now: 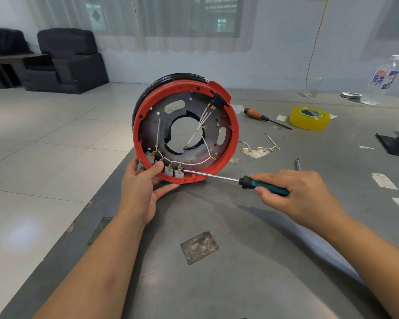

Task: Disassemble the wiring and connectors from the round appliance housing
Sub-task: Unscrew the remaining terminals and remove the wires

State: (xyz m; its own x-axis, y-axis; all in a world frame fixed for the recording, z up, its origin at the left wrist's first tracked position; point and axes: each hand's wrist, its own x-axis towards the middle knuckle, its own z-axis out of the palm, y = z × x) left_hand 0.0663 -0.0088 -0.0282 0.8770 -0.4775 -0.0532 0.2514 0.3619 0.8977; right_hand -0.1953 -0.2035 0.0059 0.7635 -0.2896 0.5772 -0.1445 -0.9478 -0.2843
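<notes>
Carefully now: the left hand grips the red housing, the right hand holds the screwdriver (tip at the gray connectors), and a slip could poke the thumb.

Bright window daylight, soft shadows, sharp ctr, wide-angle edge bend.

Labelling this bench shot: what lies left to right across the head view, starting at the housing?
Red round housing → wooden-handled screwdriver → loose white wires → yellow tape roll → plastic bottle.
</notes>
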